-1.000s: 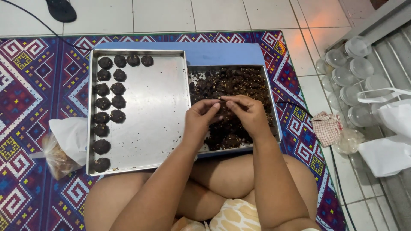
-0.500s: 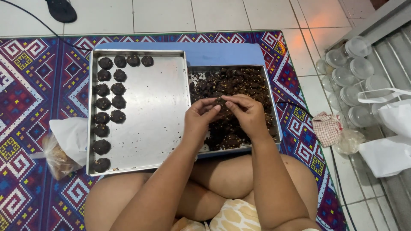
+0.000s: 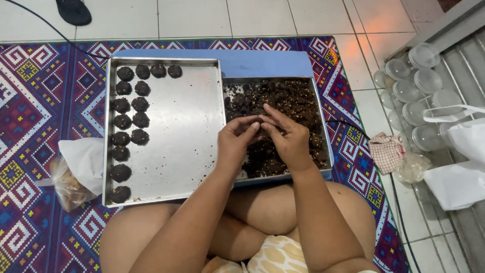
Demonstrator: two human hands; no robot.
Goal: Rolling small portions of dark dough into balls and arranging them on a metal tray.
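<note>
My left hand [image 3: 236, 140] and my right hand [image 3: 286, 136] meet fingertip to fingertip over a metal tray of dark crumbly dough [image 3: 293, 101]. Both pinch a small piece of dark dough [image 3: 260, 130], mostly hidden by the fingers. To the left lies a large metal baking tray [image 3: 177, 131]. Several dark dough balls [image 3: 132, 120] sit in rows along its left and top edges. Both trays rest on a blue board [image 3: 262, 63] in front of my crossed legs.
A patterned purple mat [image 3: 30, 101] covers the tiled floor. A plastic bag with white paper [image 3: 76, 169] lies left of the baking tray. At the right are a checked cloth [image 3: 386, 151], several clear plastic jars [image 3: 411, 93] and a white bag [image 3: 462, 162]. A dark sandal [image 3: 73, 10] lies beyond the mat.
My hands have stayed over the dough tray, with the fingers working the small piece between them. Nothing else has moved.
</note>
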